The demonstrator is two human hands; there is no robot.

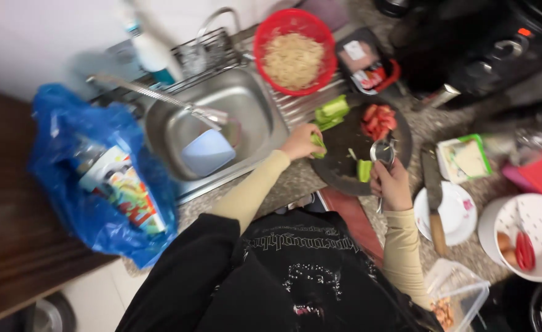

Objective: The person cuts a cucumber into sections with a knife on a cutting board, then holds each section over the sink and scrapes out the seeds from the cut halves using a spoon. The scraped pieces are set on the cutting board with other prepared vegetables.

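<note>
A person stands at a speckled stone tabletop (455,132) beside a steel sink (222,117), working over a round dark cutting board (345,144) that sits at the sink's edge, partly on the ribbed drainer. A blue plastic bag (92,178) stuffed with packets slumps on the wooden surface to the left; a red colander (294,52) of pale shredded food stands behind the board.

On the board lie a heap of cut red pieces (378,121), green stalks (331,112) at the far rim and a short green piece (364,170) near the front. The left hand (300,142) has its fingers closed on a green stalk piece (318,146) at the board's left edge. The right hand (393,184) is wrapped around a metal utensil (382,150), apparently a spoon, though blur makes that uncertain, whose bowl rests over the board.

The risks, as judged from here: the board, bridging drainer and tabletop, could rock or slide toward the sink under pressure, tipping cut pieces into the basin. The green stalks at the rim could roll off. A large knife (433,197) lies across a white plate (449,212) just beside the right forearm, and a careless elbow could knock it. A clear plastic tub (458,295) perches at the tabletop's front edge, where a sleeve might push it off.
</note>
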